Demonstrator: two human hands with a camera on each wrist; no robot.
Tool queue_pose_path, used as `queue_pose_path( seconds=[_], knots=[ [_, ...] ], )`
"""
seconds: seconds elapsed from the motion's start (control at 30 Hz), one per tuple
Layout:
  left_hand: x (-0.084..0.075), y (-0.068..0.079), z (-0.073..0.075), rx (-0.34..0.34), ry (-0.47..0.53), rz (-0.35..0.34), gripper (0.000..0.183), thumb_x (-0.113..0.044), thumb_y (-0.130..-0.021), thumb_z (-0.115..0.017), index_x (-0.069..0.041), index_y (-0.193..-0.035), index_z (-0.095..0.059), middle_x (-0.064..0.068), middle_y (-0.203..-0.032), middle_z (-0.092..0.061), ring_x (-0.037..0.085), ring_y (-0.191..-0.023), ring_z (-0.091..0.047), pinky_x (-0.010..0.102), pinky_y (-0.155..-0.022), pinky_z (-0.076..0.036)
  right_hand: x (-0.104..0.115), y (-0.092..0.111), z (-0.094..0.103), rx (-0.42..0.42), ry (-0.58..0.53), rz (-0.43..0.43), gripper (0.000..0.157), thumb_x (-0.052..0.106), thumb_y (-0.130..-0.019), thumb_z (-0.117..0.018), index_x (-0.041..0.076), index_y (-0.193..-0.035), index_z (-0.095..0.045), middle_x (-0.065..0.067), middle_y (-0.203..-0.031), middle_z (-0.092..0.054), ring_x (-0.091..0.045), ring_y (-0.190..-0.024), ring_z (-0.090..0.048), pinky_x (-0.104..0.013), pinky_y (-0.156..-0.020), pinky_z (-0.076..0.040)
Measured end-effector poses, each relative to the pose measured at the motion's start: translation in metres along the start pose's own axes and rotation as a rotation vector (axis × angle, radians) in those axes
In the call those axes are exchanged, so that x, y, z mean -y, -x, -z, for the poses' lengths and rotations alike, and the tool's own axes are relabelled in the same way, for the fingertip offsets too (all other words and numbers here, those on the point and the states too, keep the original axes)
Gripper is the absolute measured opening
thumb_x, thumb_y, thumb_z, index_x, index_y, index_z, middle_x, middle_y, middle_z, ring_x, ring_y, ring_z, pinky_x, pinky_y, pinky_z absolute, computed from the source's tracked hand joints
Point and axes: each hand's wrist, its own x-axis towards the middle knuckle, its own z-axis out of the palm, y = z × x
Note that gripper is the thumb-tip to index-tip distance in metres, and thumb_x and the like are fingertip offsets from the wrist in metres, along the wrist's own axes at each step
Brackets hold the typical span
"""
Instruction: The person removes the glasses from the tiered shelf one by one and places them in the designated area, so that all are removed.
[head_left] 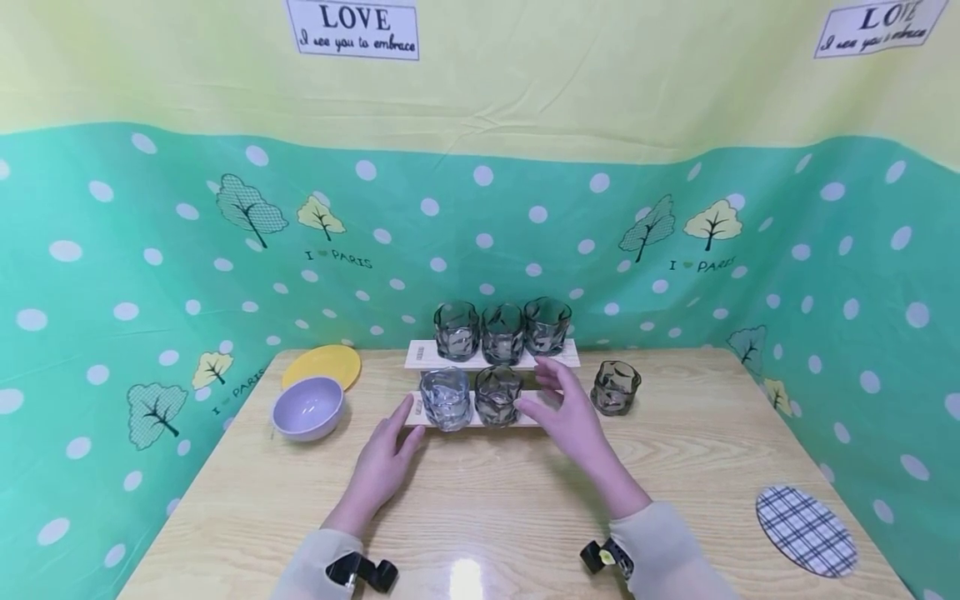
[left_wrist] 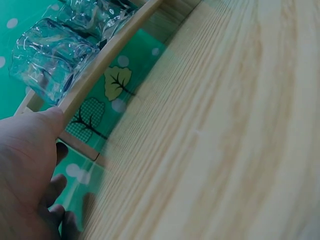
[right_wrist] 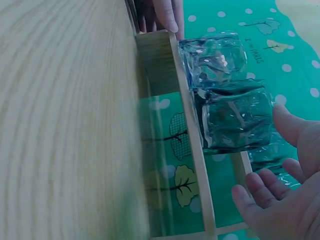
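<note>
A two-tier wooden rack [head_left: 417, 415] stands at the back middle of the table. On its lower tier a clear bluish glass [head_left: 446, 400] sits at the left, beside a smoky grey glass [head_left: 498, 396]. My left hand [head_left: 386, 458] rests against the rack's left end, its thumb [left_wrist: 50, 117] at the front corner of the lower board. Over the lower tier's right part is my right hand [head_left: 566, 417], fingers spread and slightly bent. Its thumb [right_wrist: 287, 122] is right at the smoky glass's rim in the right wrist view, with the other fingers apart from that glass.
Three smoky glasses [head_left: 502, 333] line the upper tier. Another smoky glass [head_left: 615, 388] stands on the table right of the rack. At the left are a lilac bowl [head_left: 309, 408] and a yellow disc [head_left: 330, 362]. A checked oval mat [head_left: 806, 531] lies front right.
</note>
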Motion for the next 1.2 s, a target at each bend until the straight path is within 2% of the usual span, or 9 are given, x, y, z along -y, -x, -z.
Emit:
queue_pose_path(
  seconds=[0.23,0.47,0.73,0.8,0.93,1.03,1.2],
  knots=[
    [-0.001,0.003,0.000,-0.017,-0.011,-0.043,0.068,-0.043,-0.117,-0.056,-0.017,-0.175,-0.034,0.011,-0.175,-0.039,0.046,-0.160,-0.035,0.062,-0.134,-0.022,-0.006,0.000,-0.008,0.070,-0.020,-0.060,0.089,0.019,-0.093,-0.092,0.010,-0.168,-0.042,-0.018,-0.160,-0.052,-0.039,-0.147,-0.053,-0.048,-0.126,-0.044],
    [-0.003,0.008,0.000,-0.025,-0.019,-0.088,0.066,-0.036,-0.116,-0.059,-0.012,-0.174,-0.036,0.014,-0.174,-0.040,0.039,-0.160,-0.039,0.059,-0.135,-0.020,-0.013,-0.002,-0.013,0.110,-0.039,-0.071,0.094,0.022,-0.092,-0.093,0.012,-0.169,-0.040,-0.019,-0.165,-0.048,-0.042,-0.151,-0.048,-0.051,-0.129,-0.039],
    [-0.004,0.012,-0.001,0.005,-0.015,-0.001,0.070,-0.050,-0.116,-0.054,-0.022,-0.176,-0.032,0.010,-0.176,-0.038,0.057,-0.160,-0.025,0.072,-0.129,-0.023,-0.020,-0.007,-0.024,0.139,-0.057,-0.066,0.102,0.019,-0.087,-0.097,0.017,-0.170,-0.039,-0.020,-0.163,-0.050,-0.039,-0.155,-0.045,-0.047,-0.131,-0.034],
    [-0.003,0.011,-0.001,0.010,0.000,0.012,0.069,-0.052,-0.117,-0.050,-0.023,-0.176,-0.032,0.009,-0.176,-0.037,0.058,-0.160,-0.023,0.073,-0.129,-0.023,-0.021,-0.008,-0.026,0.139,-0.049,-0.068,0.102,0.020,-0.086,-0.098,0.018,-0.170,-0.039,-0.019,-0.163,-0.050,-0.038,-0.156,-0.044,-0.047,-0.132,-0.032],
    [-0.001,0.008,-0.001,0.007,0.019,-0.010,0.064,-0.045,-0.119,-0.047,-0.020,-0.176,-0.033,0.009,-0.176,-0.038,0.053,-0.161,-0.026,0.069,-0.132,-0.020,-0.019,-0.008,-0.029,0.143,-0.022,-0.080,0.104,0.025,-0.086,-0.098,0.021,-0.171,-0.038,-0.019,-0.167,-0.046,-0.041,-0.158,-0.041,-0.049,-0.132,-0.030],
    [0.000,0.005,-0.001,0.002,0.023,-0.044,0.061,-0.036,-0.120,-0.050,-0.016,-0.175,-0.034,0.011,-0.174,-0.040,0.050,-0.161,-0.029,0.065,-0.134,-0.018,-0.018,-0.007,-0.030,0.140,-0.005,-0.094,0.105,0.028,-0.085,-0.099,0.027,-0.171,-0.037,-0.018,-0.171,-0.041,-0.044,-0.158,-0.039,-0.051,-0.132,-0.031],
    [0.000,0.003,0.000,-0.008,0.021,-0.064,0.060,-0.031,-0.119,-0.053,-0.013,-0.174,-0.036,0.014,-0.172,-0.043,0.047,-0.160,-0.034,0.065,-0.134,-0.017,-0.017,-0.006,-0.032,0.123,0.022,-0.108,0.106,0.029,-0.085,-0.099,0.032,-0.170,-0.037,-0.017,-0.173,-0.040,-0.046,-0.157,-0.040,-0.055,-0.130,-0.032]
  ],
)
